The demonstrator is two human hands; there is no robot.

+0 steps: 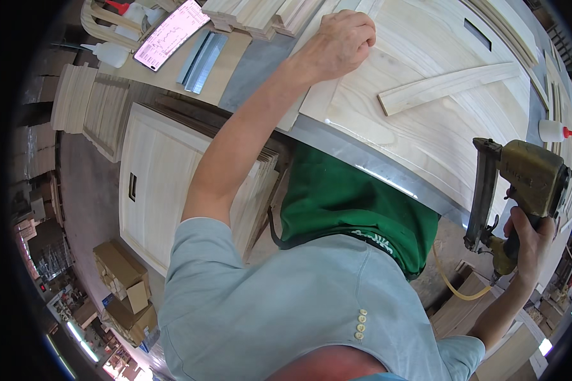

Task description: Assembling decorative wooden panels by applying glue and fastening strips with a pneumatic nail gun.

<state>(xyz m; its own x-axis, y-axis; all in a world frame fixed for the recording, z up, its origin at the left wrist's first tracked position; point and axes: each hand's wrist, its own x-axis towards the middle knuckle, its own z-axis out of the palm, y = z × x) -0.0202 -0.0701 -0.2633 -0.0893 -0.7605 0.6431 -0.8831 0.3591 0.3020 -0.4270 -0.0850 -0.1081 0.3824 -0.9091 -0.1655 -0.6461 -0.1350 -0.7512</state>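
Stacked wooden slats (86,108) stand at ten o'clock, and a white glue bottle (111,54) lies a little higher, at the bench's end. Open cardboard boxes (122,273) sit on the floor at eight o'clock. At nine o'clock, a framed wooden panel with a dark slot (162,184) fronts a stack that the left arm partly covers. Toward eleven o'clock, a phone (171,35) with a lit screen lies just beside grey metal strips (202,61); a pile of wooden strips (260,16) is just short of twelve

The left hand (346,46) is between twelve and one o'clock, over the left border of a large pale wooden panel (419,143). Its fingers are curled inward; I cannot tell whether they pinch anything. A green apron (356,200) hangs near the clock's centre, below the bench edge

The large panel lies flat on the bench at two o'clock, with a loose wooden slat (448,87) set slantwise on top. A yellow air hose (467,294) loops at four o'clock up to a pneumatic nailer (532,178) at three. The right hand (532,244), just past three, is wrapped around the nailer's handle. Farthest right, a red-tipped glue bottle (551,131) lies between two and three o'clock, just beyond the nailer
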